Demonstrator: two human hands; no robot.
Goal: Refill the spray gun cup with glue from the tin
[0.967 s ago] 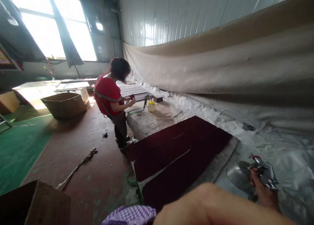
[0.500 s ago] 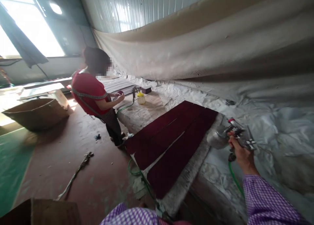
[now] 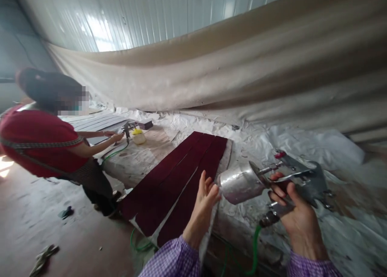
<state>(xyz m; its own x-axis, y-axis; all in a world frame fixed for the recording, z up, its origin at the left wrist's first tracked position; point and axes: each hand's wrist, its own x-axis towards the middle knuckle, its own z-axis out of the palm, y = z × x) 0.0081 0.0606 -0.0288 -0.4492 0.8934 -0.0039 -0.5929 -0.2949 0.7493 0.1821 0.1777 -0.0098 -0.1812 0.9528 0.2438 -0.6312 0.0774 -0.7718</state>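
My right hand (image 3: 298, 212) is wrapped round the handle of a metal spray gun (image 3: 305, 180), held tilted with its silver cup (image 3: 242, 183) lying sideways to the left. A green air hose (image 3: 255, 249) hangs from the handle's base. Close to the bottom end of the cup is my left hand (image 3: 203, 202), its fingers apart and slightly curled, holding nothing; whether the fingertips touch the cup I cannot tell. Below and beyond it, dark maroon strips (image 3: 172, 188) lie side by side on a low, sheet-covered table (image 3: 223, 164).
At the left a co-worker in a red top (image 3: 39, 140) bends over the table, hands near a second spray gun (image 3: 126, 130) with a yellow-lidded cup (image 3: 139, 137). Crumpled white plastic sheeting (image 3: 256, 140) runs along the hanging cloth (image 3: 187, 83). A rag (image 3: 45, 259) lies on the floor.
My left hand has come into view beside the cup. The spray gun is nearer and turned, its cup now sideways. My view has swung right, and the co-worker's hands have moved to the other spray gun.
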